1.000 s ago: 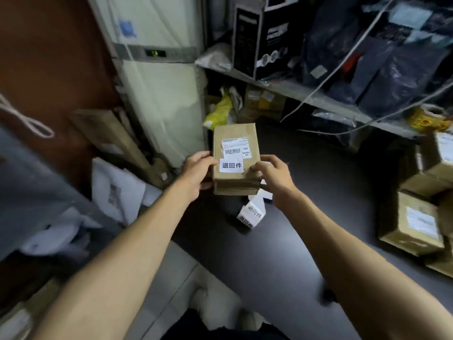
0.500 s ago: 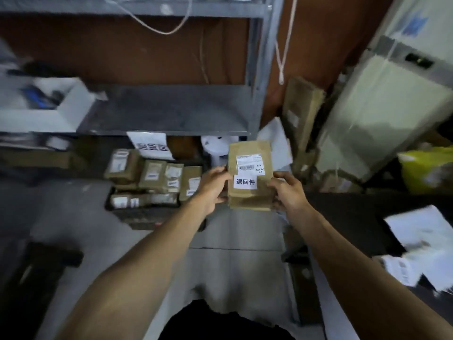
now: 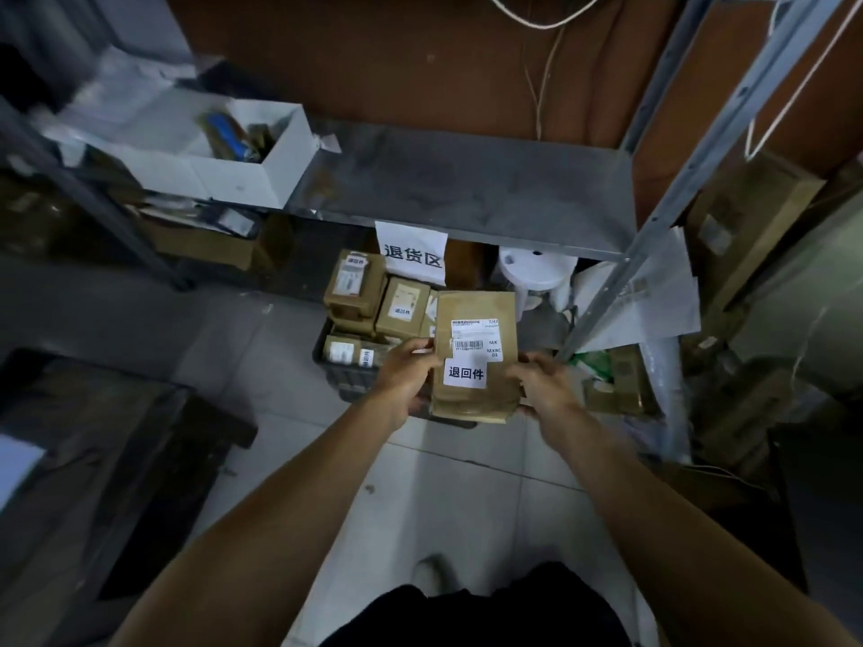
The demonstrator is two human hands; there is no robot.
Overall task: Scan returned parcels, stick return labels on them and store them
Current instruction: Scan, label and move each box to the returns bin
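Left hand (image 3: 405, 376) and right hand (image 3: 547, 388) grip the cardboard parcel (image 3: 476, 361) by its sides, long axis pointing away, labels up.

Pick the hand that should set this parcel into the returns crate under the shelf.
Left, probably. The left hand grips the parcel on the side nearest the dark crate of labelled boxes; the right hand holds the far edge, toward the shelf post.
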